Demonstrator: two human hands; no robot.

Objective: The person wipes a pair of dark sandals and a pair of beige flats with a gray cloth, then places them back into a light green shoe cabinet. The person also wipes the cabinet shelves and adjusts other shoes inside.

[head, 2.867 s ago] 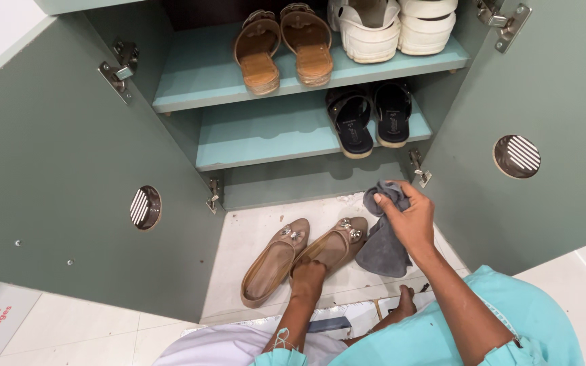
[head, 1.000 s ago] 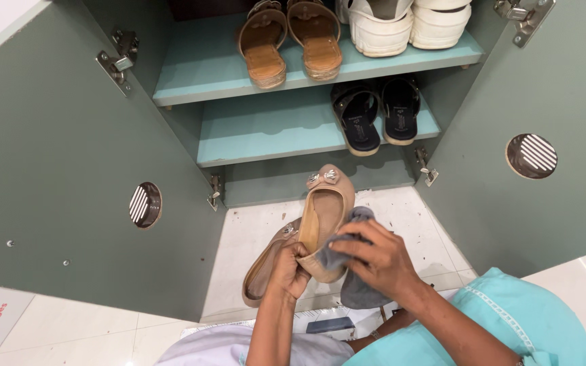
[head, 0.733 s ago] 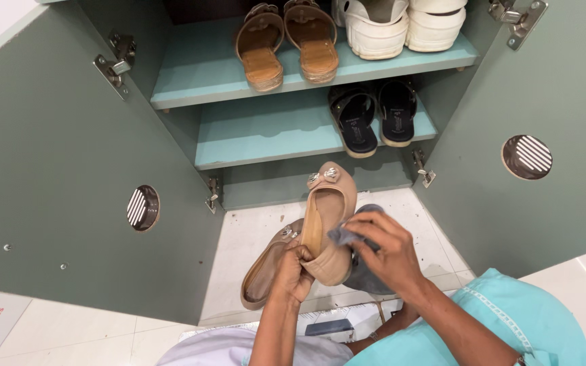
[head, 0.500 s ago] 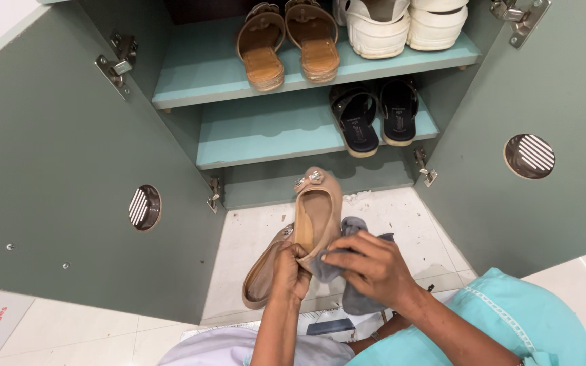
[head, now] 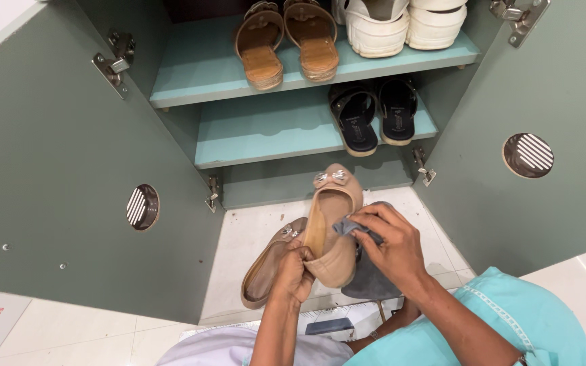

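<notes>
The tan shoe [head: 330, 227], earlier flat on the floor beside its mate, is now lifted at mid-frame, heel in the left hand [head: 293, 271]. The right hand [head: 391, 247] now presses the grey cloth [head: 367, 271] against the shoe's right edge, higher than a moment ago.

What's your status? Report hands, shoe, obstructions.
Left hand grips shoe heel. Right hand presses grey cloth to its side. Second shoe on floor beneath. Nothing blocking.
</notes>
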